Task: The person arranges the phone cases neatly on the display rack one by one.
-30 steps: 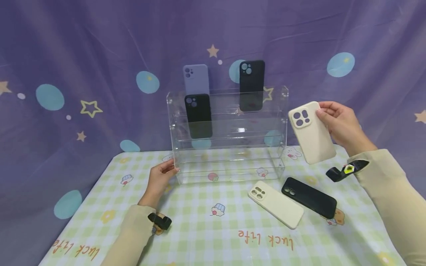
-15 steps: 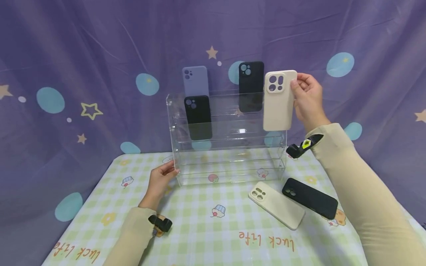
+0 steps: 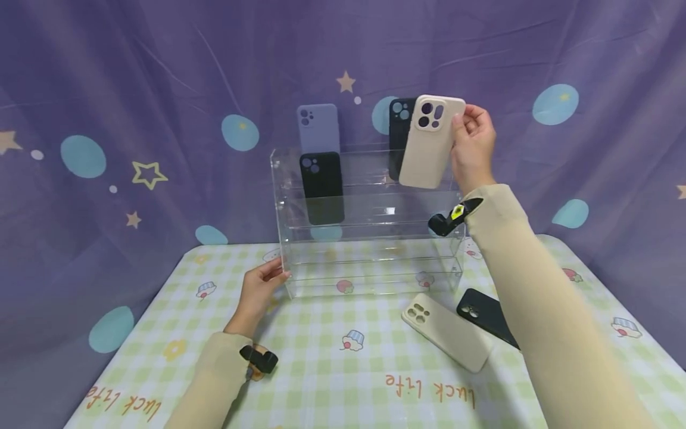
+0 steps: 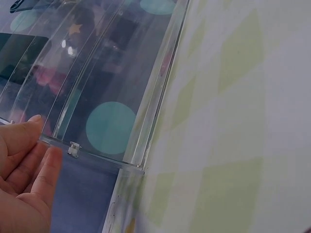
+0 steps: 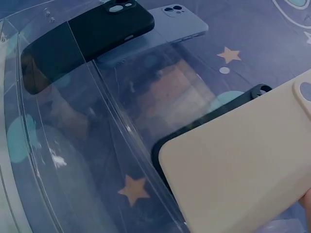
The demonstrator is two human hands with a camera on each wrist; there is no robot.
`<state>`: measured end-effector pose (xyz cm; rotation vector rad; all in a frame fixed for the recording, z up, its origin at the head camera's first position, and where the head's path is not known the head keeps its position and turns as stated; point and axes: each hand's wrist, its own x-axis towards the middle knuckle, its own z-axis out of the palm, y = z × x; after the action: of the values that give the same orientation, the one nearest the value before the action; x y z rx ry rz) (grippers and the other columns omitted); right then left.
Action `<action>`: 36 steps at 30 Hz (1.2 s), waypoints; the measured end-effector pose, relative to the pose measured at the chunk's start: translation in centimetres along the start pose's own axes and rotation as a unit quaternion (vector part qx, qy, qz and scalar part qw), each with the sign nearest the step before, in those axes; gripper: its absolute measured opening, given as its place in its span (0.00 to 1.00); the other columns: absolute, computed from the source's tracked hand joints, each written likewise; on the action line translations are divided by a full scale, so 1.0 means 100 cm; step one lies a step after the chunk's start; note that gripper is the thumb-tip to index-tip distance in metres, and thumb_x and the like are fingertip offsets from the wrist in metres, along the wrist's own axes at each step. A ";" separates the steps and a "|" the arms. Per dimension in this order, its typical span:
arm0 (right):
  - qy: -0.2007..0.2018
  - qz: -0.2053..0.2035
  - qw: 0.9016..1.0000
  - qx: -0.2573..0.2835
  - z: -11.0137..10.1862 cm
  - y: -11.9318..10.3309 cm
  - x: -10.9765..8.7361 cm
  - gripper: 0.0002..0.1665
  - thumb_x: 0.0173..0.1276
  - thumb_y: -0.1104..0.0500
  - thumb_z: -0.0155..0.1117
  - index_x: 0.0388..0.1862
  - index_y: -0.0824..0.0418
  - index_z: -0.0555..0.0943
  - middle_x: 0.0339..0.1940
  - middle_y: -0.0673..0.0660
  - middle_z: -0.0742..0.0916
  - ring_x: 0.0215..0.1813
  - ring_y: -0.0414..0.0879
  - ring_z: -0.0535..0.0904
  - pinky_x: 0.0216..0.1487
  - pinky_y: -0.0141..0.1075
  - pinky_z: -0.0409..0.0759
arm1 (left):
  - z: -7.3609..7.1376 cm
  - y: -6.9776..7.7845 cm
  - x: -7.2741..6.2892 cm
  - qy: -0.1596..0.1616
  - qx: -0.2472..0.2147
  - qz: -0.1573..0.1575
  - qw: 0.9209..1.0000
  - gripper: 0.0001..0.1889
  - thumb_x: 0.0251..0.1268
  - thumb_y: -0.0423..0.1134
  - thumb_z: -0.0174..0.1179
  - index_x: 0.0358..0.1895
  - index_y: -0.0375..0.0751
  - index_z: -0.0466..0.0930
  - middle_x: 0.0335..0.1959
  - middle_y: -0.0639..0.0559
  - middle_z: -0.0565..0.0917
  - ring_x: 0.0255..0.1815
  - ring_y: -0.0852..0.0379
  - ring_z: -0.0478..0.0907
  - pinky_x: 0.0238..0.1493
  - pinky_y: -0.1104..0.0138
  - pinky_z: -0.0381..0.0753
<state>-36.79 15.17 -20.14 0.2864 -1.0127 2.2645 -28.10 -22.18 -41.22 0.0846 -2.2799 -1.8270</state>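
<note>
My right hand (image 3: 474,143) pinches a cream phone case (image 3: 431,146) by its upper right edge. It holds the case tilted in front of the top tier of a clear acrylic display rack (image 3: 375,253). Behind that case, a black phone case (image 3: 396,134) stands in the top tier, partly covered. A lilac phone case (image 3: 318,128) leans at the top left, and another black case (image 3: 323,190) sits one tier below it. With thumb and fingers, my left hand (image 4: 26,170) grips the rack's left side edge low down.
On the checked tablecloth (image 3: 316,381), to the right of the rack's foot, lie a second cream case (image 3: 450,336) and a dark case (image 3: 485,313). My right forearm covers part of the dark one. A purple patterned curtain (image 3: 161,89) hangs behind the table.
My right hand has carried the cream case up and to the left, from beside the rack to before the top right black case. My left hand has stayed on the rack.
</note>
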 end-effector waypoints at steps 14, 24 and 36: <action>-0.026 0.010 0.986 -0.163 -0.010 0.025 -0.026 0.07 0.66 0.71 0.58 0.39 0.61 0.77 0.32 0.52 0.82 0.37 0.42 0.78 0.38 0.31 0.76 | 0.003 0.000 -0.002 0.001 -0.001 0.000 1.000 0.23 0.58 0.28 0.63 0.58 0.28 0.73 0.57 0.33 0.76 0.38 0.73 0.74 0.42 0.81 0.76; 0.019 -0.015 0.982 -0.187 -0.025 0.033 -0.033 0.07 0.61 0.71 0.64 0.37 0.62 0.82 0.34 0.51 0.81 0.32 0.41 0.78 0.30 0.27 0.79 | 0.004 0.000 -0.003 -0.005 0.011 0.010 1.000 0.23 0.59 0.30 0.63 0.59 0.29 0.73 0.59 0.35 0.75 0.41 0.72 0.74 0.42 0.82 0.75; 0.052 0.070 0.984 -0.156 -0.030 0.030 -0.037 0.08 0.54 0.71 0.71 0.24 0.59 0.83 0.22 0.51 0.83 0.28 0.39 0.77 0.27 0.27 0.80 | 0.006 -0.003 -0.003 0.003 0.010 0.020 1.000 0.22 0.58 0.29 0.63 0.58 0.29 0.74 0.57 0.35 0.77 0.41 0.70 0.74 0.42 0.81 0.76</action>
<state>-35.63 14.15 -25.53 -0.0367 -1.3464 2.1729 -27.98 -21.65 -41.70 0.0472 -2.2794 -1.7817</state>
